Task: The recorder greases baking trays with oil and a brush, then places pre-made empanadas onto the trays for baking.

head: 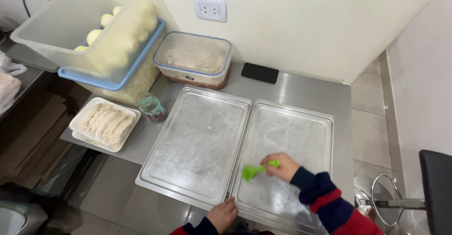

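A: What does the right hand (282,167) hold?

B: It holds a green brush (254,170). The fingers are closed around the handle, and the brush head points toward 9 o'clock. The head lies on the right metal tray (301,131), near the tray's edge at 7 o'clock.

A: And the left hand (222,215)?

B: It rests at the near edge, at 6 o'clock of the picture, just where the left metal tray (197,136) and the right one meet. The fingers are bent and press on the rim of the tray; they hold nothing else.

A: What stands around the trays?

B: At 12 o'clock from the left tray there is a closed plastic box with a blue-edged lid (193,58). At 10 o'clock a big clear tub (84,23) with pale round pieces sits tilted on another container. A small glass jar (151,106) stands just beside the left tray's far corner, and a white foam tray with pale strips (104,123) lies at 9 o'clock. A black flat object (260,72) lies near the wall on the steel table (339,94).
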